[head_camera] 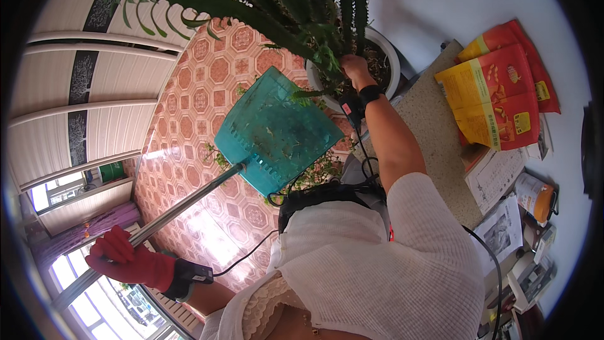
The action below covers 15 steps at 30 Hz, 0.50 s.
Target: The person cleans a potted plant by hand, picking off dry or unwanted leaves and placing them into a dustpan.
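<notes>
My left hand, in a red rubber glove, grips the metal handle of a teal plastic dustpan. The dustpan hangs over or rests by the tiled floor, with dirt and bits of debris on its blade; its height I cannot tell. My bare right hand reaches into a white plant pot at the base of a large, ridged, cactus-like plant. Leaves and stems partly cover the fingers, so what they hold is hidden. Dry litter lies on the soil beside the wrist.
Trailing green plants lie under and beside the dustpan. To the right, a speckled countertop bears red and yellow food bags, papers and an orange-lidded jar. Sliding wardrobe doors stand on the left. Black cables run near my body.
</notes>
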Motion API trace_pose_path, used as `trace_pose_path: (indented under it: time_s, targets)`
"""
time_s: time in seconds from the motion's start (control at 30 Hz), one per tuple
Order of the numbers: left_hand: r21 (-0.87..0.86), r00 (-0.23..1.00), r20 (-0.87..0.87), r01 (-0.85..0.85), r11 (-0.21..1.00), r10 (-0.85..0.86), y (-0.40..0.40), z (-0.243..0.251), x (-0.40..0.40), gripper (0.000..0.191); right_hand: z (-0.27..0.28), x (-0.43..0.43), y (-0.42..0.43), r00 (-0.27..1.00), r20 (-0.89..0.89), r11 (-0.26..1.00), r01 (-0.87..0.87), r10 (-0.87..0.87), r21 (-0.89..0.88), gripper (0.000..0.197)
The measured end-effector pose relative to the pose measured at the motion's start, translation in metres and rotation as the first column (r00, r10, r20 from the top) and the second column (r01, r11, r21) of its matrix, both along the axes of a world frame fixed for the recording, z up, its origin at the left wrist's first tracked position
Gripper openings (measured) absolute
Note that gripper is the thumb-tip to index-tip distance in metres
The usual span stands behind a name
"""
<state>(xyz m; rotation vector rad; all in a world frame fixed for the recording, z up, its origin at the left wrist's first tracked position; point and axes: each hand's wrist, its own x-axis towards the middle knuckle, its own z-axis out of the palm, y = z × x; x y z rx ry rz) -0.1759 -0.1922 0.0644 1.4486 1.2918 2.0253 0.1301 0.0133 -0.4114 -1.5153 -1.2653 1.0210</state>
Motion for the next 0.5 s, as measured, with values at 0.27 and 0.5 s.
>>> trace_pose_path:
  time_s: [0.27, 0.5]
  targets:
    - [-0.005, 0.997, 0.010, 0.073, 0.997, -0.072, 0.002, 0.002, 0.003, 0.040, 0.005, 0.012, -0.005, 0.988, -0.149, 0.999, -0.033, 0.034, 0.009, 0.027]
    - [0.004, 0.997, 0.001, 0.071, 0.997, -0.071, -0.002, 0.002, 0.000, 0.039, 0.062, 0.002, -0.015, 0.988, -0.142, 0.994, 0.042, -0.056, -0.097, 0.021]
